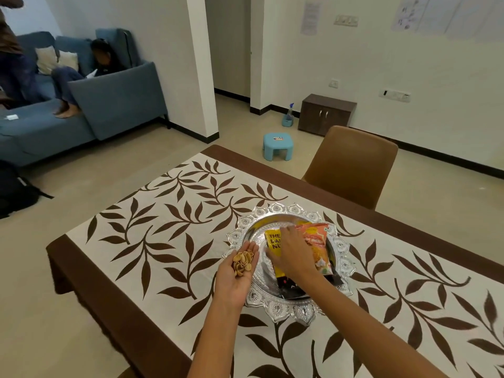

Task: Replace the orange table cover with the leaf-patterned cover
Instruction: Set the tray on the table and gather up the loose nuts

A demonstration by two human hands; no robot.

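The leaf-patterned cover point(169, 214), cream with brown leaves and a brown border, lies spread over the table. No orange cover is in view. An ornate silver tray point(245, 222) sits on the cover and holds a yellow snack packet point(272, 241), an orange snack packet point(317, 241) and a dark packet point(291, 289). My left hand point(237, 271) is palm up at the tray's left rim, cupping a small heap of golden chips point(242, 261). My right hand point(293, 252) rests palm down on the packets in the tray, fingers spread over the yellow one.
A brown chair point(354, 165) stands at the table's far side. On the floor beyond are a light-blue stool point(278, 145), a spray bottle point(288, 115) and a small dark cabinet point(326, 114). A person sits on the blue sofa point(117, 102) at left; a black bag point(16, 189) lies nearby.
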